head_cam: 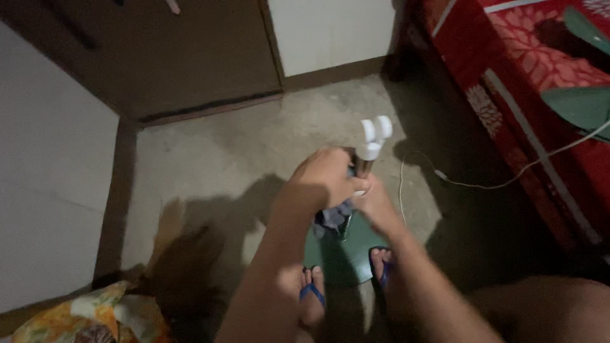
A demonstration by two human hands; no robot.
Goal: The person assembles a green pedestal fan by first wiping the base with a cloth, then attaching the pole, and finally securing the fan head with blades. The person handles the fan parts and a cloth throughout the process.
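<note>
Hands meet on the fan stand pole (363,166): left hand (327,178) wraps a dark cloth (335,216) around it, right hand (375,203) grips the pole just beside, above the green base (346,254).

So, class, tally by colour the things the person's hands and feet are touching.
White: 1, forked pole top
Green: 1, round base
Blue: 2, sandals
Grey-blue: 1, cloth under left hand, right hand beside it
Total: 5
</note>
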